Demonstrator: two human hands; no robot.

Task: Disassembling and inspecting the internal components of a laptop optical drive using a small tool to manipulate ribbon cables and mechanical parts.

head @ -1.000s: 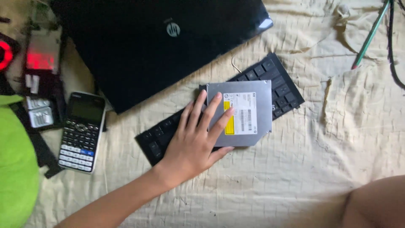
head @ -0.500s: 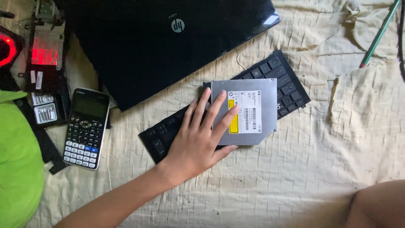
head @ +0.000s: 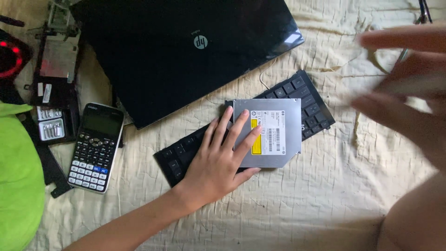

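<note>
My left hand (head: 217, 162) lies flat with its fingers spread on a grey optical disc drive (head: 274, 135), fingertips on its left part. The drive rests on top of a black detached keyboard (head: 306, 100) that lies slanted on the cream cloth. My right hand (head: 409, 93) is blurred at the right edge, above the cloth, fingers apart and pointing left, holding nothing I can see. A closed black laptop (head: 186, 51) lies just behind the keyboard.
A black calculator (head: 96, 146) lies at the left, next to a small case of screwdriver bits (head: 50, 129) and dismantled dark parts (head: 55, 60). A bright green object (head: 18, 186) fills the left edge. A red-lit device (head: 10, 56) is at the far left.
My right hand has come into view at the right, blurred by motion. My left hand stays on the drive. The camera view has shifted slightly.
</note>
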